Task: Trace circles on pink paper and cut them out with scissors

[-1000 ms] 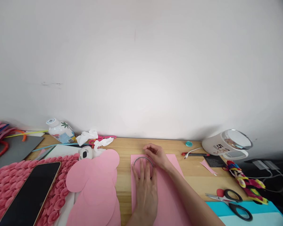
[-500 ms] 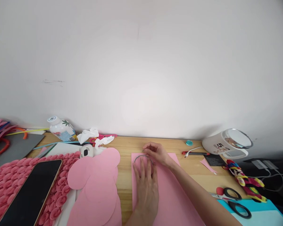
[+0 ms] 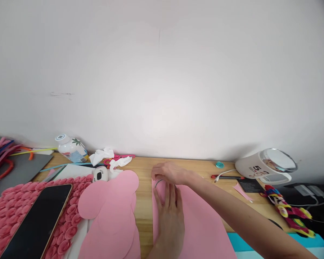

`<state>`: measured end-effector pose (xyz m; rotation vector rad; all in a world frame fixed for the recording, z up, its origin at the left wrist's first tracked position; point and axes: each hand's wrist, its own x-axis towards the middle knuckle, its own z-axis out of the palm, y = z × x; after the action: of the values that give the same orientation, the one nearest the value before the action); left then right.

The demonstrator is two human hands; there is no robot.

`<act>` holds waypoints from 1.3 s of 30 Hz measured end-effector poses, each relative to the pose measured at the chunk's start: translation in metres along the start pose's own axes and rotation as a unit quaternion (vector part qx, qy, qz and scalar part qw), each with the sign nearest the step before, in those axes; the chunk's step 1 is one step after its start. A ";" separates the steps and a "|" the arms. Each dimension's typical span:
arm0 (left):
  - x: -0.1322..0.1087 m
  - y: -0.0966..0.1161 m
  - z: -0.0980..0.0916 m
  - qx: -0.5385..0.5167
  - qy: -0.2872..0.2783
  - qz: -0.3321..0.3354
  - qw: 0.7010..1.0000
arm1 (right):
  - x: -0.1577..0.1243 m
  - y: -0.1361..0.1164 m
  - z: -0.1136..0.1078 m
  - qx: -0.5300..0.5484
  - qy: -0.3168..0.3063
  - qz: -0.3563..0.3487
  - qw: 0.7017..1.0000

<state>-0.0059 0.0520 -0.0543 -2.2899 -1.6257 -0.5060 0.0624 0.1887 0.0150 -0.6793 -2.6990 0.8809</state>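
A pink paper sheet (image 3: 199,223) lies on the wooden table (image 3: 143,201) in front of me. On its far left corner rests a thin metal ring (image 3: 158,182), mostly covered by my hands. My left hand (image 3: 169,212) lies flat on the sheet with its fingers stretched out over the ring. My right hand (image 3: 167,172) reaches across above it, fingers pinched together at the ring's far left edge; what the pinch holds is hidden.
Several cut pink paper circles (image 3: 110,212) lie left of the sheet. Further left are a phone (image 3: 36,221) on a mat of pink paper roses (image 3: 5,212), a white bottle (image 3: 69,148) and crumpled tissue (image 3: 101,155). A white mug (image 3: 264,167), a red pen (image 3: 226,176) and a toy car (image 3: 290,210) sit right.
My right hand has slid left round the far side of the ring, from its right edge to its left edge. My left hand stays flat on the ring. The view has shifted slightly left.
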 end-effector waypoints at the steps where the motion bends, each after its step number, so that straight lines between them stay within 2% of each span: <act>1: 0.000 0.001 0.000 -0.005 0.000 -0.005 1.000 | 0.002 0.000 0.000 -0.026 -0.018 -0.009 0.999; 6: 0.000 0.002 0.003 -0.032 0.002 -0.023 0.999 | 0.008 0.002 0.001 -0.088 -0.075 -0.034 0.993; 17: -0.001 0.000 0.008 -0.055 -0.022 -0.024 0.998 | 0.016 -0.005 -0.008 -0.112 -0.138 -0.026 0.984; 21: -0.001 0.000 0.009 -0.054 -0.026 -0.021 0.998 | 0.018 -0.003 -0.010 -0.113 -0.144 -0.018 0.983; 30: 0.001 -0.003 0.000 -0.021 -0.035 0.015 0.999 | 0.004 0.006 -0.012 -0.130 -0.117 0.068 0.982; 39: 0.003 -0.003 -0.003 -0.039 -0.103 0.001 0.994 | -0.019 0.001 -0.021 -0.107 -0.088 0.182 0.973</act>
<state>-0.0085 0.0543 -0.0499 -2.4713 -1.7258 -0.3470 0.0864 0.1904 0.0304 -1.2291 -2.9071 0.7609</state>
